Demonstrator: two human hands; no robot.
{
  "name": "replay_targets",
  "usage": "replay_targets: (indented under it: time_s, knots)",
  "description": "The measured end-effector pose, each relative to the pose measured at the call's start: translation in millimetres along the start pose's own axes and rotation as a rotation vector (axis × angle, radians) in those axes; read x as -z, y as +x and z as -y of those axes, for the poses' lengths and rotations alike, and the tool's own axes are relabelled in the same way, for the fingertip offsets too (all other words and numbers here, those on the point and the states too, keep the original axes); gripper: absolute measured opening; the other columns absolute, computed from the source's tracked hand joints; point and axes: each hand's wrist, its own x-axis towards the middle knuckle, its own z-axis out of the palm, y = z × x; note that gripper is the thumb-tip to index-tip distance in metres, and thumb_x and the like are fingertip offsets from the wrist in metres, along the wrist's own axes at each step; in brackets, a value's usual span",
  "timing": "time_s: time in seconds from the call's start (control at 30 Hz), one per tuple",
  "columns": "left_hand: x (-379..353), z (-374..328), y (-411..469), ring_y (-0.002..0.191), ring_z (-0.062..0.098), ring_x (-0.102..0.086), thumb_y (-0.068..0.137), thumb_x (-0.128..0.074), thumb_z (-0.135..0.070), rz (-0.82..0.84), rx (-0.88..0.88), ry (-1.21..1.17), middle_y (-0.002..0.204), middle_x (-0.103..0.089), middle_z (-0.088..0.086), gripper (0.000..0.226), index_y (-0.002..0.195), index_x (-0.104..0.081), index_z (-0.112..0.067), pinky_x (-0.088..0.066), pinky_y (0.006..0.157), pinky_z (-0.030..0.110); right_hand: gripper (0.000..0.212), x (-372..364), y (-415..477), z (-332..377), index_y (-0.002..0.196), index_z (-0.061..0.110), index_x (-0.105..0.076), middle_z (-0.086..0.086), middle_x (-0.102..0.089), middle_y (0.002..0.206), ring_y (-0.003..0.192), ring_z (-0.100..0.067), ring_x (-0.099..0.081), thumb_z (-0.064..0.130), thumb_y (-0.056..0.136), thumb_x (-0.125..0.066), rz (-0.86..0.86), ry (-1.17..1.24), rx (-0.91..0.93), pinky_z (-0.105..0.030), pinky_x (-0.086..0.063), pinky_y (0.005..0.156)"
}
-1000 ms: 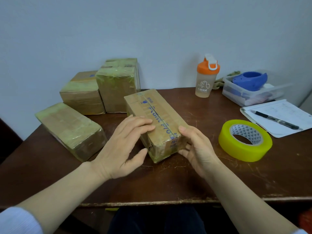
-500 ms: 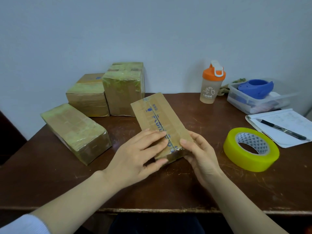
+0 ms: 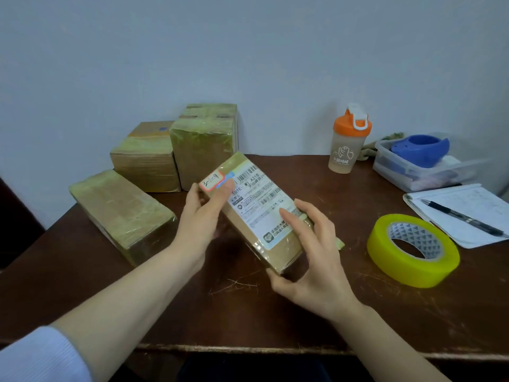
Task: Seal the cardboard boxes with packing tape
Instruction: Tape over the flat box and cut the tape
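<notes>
I hold a small cardboard box (image 3: 264, 235) tilted up off the table, its face with a white shipping label and a red-edged sticker turned toward me. My left hand (image 3: 201, 216) grips its far left end, thumb on the labelled face. My right hand (image 3: 311, 257) holds the near right end, fingers curled over the top and thumb under the corner. A short strip of tape sticks out past my right fingers. A big yellow roll of packing tape (image 3: 413, 249) lies flat on the table to the right.
Three taped boxes stand at the back left: a long one (image 3: 121, 213) lying flat, and two (image 3: 146, 161) (image 3: 203, 144) by the wall. An orange-lidded shaker bottle (image 3: 348, 144), a clear tub (image 3: 421, 172) holding a blue dispenser, and a notepad with pen (image 3: 462, 216) are on the right.
The box has been lifted off the table and turned over, so the labelled face now shows instead of the blue-printed taped side. Both hands shifted to its ends.
</notes>
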Motion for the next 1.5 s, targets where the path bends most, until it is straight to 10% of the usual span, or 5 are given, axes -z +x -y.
replay_targets:
  time_s: [0.4,0.73,0.97,1.13,1.5]
  knots:
    - [11,2,0,0.101,0.018,-0.066,0.078,-0.070,-0.032,-0.041,-0.094,0.019,0.104,-0.069,-0.001,0.035,0.109,-0.059,-0.021,-0.053,0.085,0.034,0.117,3,-2,-2,0.142,0.046,-0.009,0.029,-0.009,0.128,0.130,0.018,-0.004,0.019,0.055,-0.083,0.069,0.106,-0.249,0.006,-0.011,0.096]
    - [27,-1,6,0.125,0.015,-0.046,0.090,-0.055,-0.042,0.039,-0.084,0.805,0.136,-0.053,-0.006,0.044,0.133,-0.052,-0.032,-0.034,0.101,0.030,0.078,19,41,-13,0.115,0.025,-0.065,-0.002,-0.066,0.118,0.108,-0.023,-0.063,0.083,0.065,-0.048,0.277,0.640,-1.160,-0.044,-0.047,0.098]
    - [6,-11,-1,0.144,0.018,-0.015,0.096,-0.029,-0.051,0.132,-0.431,1.350,0.156,-0.024,0.001,0.054,0.144,-0.037,-0.027,-0.005,0.117,0.039,0.048,20,42,-18,0.126,0.032,-0.046,0.023,-0.067,0.077,0.061,0.007,-0.064,0.063,0.093,-0.031,0.011,0.800,-1.090,-0.015,-0.051,0.060]
    - [-18,-9,-13,0.142,0.006,0.018,0.067,-0.017,-0.092,0.667,-0.534,1.544,0.157,0.012,-0.008,0.101,0.149,0.006,-0.037,0.023,0.110,0.037,0.059,25,21,-20,0.142,0.021,-0.040,0.002,-0.040,0.148,0.133,-0.012,-0.038,0.056,0.096,-0.028,-0.112,0.929,-1.042,-0.024,-0.030,0.102]
    - [-13,-9,-10,0.138,0.019,-0.013,0.062,-0.040,-0.089,0.498,-0.376,1.739,0.152,-0.016,-0.001,0.109,0.149,0.000,-0.038,-0.027,0.106,0.036,0.042,-7,38,-19,0.133,0.023,-0.051,0.009,-0.059,0.124,0.114,-0.006,-0.055,0.044,0.098,-0.040,0.093,0.767,-0.859,-0.032,-0.042,0.104]
